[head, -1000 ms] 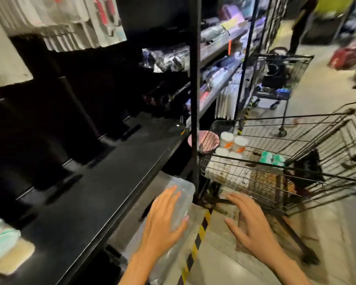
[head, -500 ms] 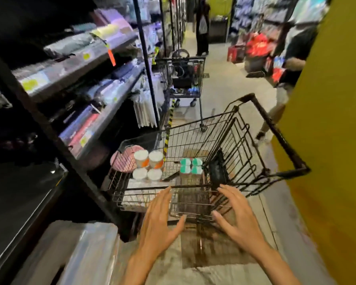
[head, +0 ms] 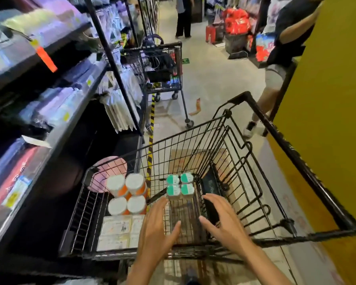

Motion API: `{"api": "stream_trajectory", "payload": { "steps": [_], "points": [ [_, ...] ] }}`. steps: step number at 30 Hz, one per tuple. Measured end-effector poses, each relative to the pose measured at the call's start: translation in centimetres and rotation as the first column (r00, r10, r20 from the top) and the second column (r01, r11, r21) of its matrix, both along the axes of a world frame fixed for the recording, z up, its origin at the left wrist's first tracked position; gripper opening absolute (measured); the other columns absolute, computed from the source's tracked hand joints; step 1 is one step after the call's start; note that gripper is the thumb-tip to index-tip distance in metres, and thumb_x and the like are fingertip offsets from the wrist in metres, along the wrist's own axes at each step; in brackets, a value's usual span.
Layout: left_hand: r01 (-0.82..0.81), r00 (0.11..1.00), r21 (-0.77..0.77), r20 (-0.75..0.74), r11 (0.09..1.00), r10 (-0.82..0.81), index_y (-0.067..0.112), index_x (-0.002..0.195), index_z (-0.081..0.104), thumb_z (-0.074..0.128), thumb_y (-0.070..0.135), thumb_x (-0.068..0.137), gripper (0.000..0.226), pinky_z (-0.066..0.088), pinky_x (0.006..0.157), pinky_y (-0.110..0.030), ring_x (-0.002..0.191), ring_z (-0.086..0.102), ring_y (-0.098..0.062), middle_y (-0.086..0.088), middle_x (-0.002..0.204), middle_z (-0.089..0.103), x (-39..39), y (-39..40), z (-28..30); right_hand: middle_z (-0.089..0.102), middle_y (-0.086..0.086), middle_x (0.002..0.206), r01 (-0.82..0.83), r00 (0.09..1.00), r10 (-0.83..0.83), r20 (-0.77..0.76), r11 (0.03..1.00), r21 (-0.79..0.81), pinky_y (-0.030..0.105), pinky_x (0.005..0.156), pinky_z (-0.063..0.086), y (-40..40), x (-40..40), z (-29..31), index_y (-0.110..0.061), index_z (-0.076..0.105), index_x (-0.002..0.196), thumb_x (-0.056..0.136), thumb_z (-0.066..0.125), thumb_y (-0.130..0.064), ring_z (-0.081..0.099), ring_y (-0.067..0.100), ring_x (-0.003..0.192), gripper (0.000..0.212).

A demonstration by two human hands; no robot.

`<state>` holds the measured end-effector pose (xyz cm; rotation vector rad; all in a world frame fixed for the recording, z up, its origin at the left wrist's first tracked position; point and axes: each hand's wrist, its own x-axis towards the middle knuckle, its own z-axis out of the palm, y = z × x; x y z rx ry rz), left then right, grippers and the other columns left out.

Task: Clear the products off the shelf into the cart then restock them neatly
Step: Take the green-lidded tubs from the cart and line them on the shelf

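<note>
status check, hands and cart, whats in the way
Left hand and right hand open, empty, over the cart. Teal-lid pack and orange-label pack inside. Nothing between hands and packs.

Cart (head: 232,145) open-topped, bare middle floor – jars (head: 126,194) left, phone (head: 211,194) right

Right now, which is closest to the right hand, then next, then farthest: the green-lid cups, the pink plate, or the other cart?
From the right hand:
1. Green-lid cups, just ahead-left in the cart.
2. Pink plate, cart's far-left corner.
3. Other cart, up the aisle.
</note>
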<state>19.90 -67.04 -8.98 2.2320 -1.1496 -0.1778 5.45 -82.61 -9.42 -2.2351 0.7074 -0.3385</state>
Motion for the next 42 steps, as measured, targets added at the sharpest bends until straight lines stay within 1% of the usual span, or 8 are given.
{"api": "stream_trajectory", "payload": {
  "steps": [5, 9, 15, 25, 30, 35, 39, 42],
  "points": [
    [-0.025, 0.989, 0.094, -0.143, 0.995, 0.038, 0.027, 0.143, 0.028, 0.059, 0.057, 0.079, 0.078, 0.027, 0.112, -0.028, 0.136, 0.028, -0.007, 0.011, 0.147, 0.030, 7.7, -4.9, -4.2, 0.034, -0.015, 0.140, 0.038, 0.997, -0.030, -0.072, 0.993, 0.114, 0.024, 0.113, 0.027, -4.7, 7.5, -4.3, -0.028, 0.033, 0.142, 0.080, 0.041, -0.075, 0.027, -0.003, 0.130, 0.078],
    [-0.044, 0.970, 0.184, -0.226, 0.982, 0.085, 0.022, 0.147, 0.022, 0.068, 0.048, 0.080, 0.085, 0.029, 0.113, -0.035, 0.139, 0.028, -0.015, 0.002, 0.152, 0.029, 12.6, -8.1, -8.6, 0.034, -0.017, 0.133, 0.159, 0.983, -0.128, -0.131, 0.951, 0.263, 0.013, 0.103, 0.022, -7.2, 12.1, -8.4, -0.025, 0.032, 0.142, 0.084, 0.066, -0.045, 0.027, -0.005, 0.121, 0.070],
    [-0.023, 0.929, 0.231, -0.356, 0.973, 0.106, 0.018, 0.146, 0.025, 0.073, 0.048, 0.072, 0.093, 0.023, 0.111, -0.025, 0.136, 0.023, -0.007, 0.001, 0.150, 0.029, 16.6, -11.0, -16.0, 0.024, 0.003, 0.153, 0.366, 0.922, -0.265, -0.283, 0.836, 0.410, 0.024, 0.112, 0.021, -8.9, 16.1, -17.2, -0.016, 0.018, 0.149, 0.078, 0.075, -0.037, 0.024, 0.016, 0.141, 0.094],
    [-0.192, 0.763, 0.357, -0.531, 0.914, 0.368, 0.015, 0.146, 0.027, 0.089, 0.027, 0.059, 0.108, 0.029, 0.114, -0.038, 0.137, 0.032, -0.021, -0.005, 0.150, 0.034, 18.9, -13.7, -29.5, 0.044, 0.000, 0.127, 0.447, 0.894, -0.353, -0.275, 0.743, 0.499, -0.010, 0.083, 0.017, -10.1, 20.4, -29.0, -0.001, 0.025, 0.143, 0.070, 0.079, 0.002, 0.034, 0.006, 0.118, 0.091],
    [-0.266, 0.712, 0.289, -0.584, 0.920, 0.389, 0.010, 0.141, 0.037, 0.092, 0.020, 0.054, 0.103, 0.035, 0.109, -0.043, 0.131, 0.040, -0.025, -0.008, 0.140, 0.043, 19.2, -14.9, -33.8, 0.047, 0.007, 0.137, 0.523, 0.852, -0.446, -0.275, 0.682, 0.511, 0.021, 0.104, 0.032, -10.1, 21.3, -33.1, -0.014, 0.032, 0.141, 0.056, 0.090, -0.008, 0.042, 0.018, 0.130, 0.103],
    [-0.352, 0.674, 0.173, -0.636, 0.920, 0.377, 0.010, 0.130, 0.048, 0.094, 0.019, 0.046, 0.096, 0.045, 0.100, -0.039, 0.117, 0.051, -0.019, 0.001, 0.121, 0.052, 19.3, -16.2, -35.6, 0.055, -0.007, 0.120, 0.489, 0.862, -0.471, -0.186, 0.682, 0.544, 0.000, 0.084, 0.040, -10.4, 21.9, -35.0, -0.024, 0.040, 0.129, 0.050, 0.092, -0.006, 0.052, -0.013, 0.108, 0.096],
    [-0.384, 0.625, 0.137, -0.690, 0.913, 0.366, 0.013, 0.122, 0.051, 0.094, 0.017, 0.041, 0.092, 0.051, 0.090, -0.027, 0.108, 0.058, -0.016, -0.002, 0.116, 0.060, 19.1, -16.2, -36.0, 0.057, -0.010, 0.118, 0.480, 0.864, -0.481, -0.149, 0.697, 0.533, 0.012, 0.091, 0.046, -10.4, 21.8, -35.6, -0.040, 0.045, 0.117, 0.054, 0.092, -0.012, 0.054, -0.005, 0.112, 0.083],
    [-0.405, 0.579, 0.128, -0.730, 0.905, 0.362, 0.021, 0.112, 0.050, 0.096, 0.018, 0.039, 0.086, 0.050, 0.076, -0.013, 0.097, 0.061, -0.008, 0.006, 0.103, 0.063, 18.6, -15.6, -35.1, 0.058, -0.009, 0.115, 0.459, 0.870, -0.469, -0.149, 0.665, 0.589, 0.019, 0.088, 0.052, -10.2, 21.6, -34.5, -0.034, 0.041, 0.117, 0.057, 0.089, -0.005, 0.058, -0.005, 0.107, 0.082]
  ]
}}
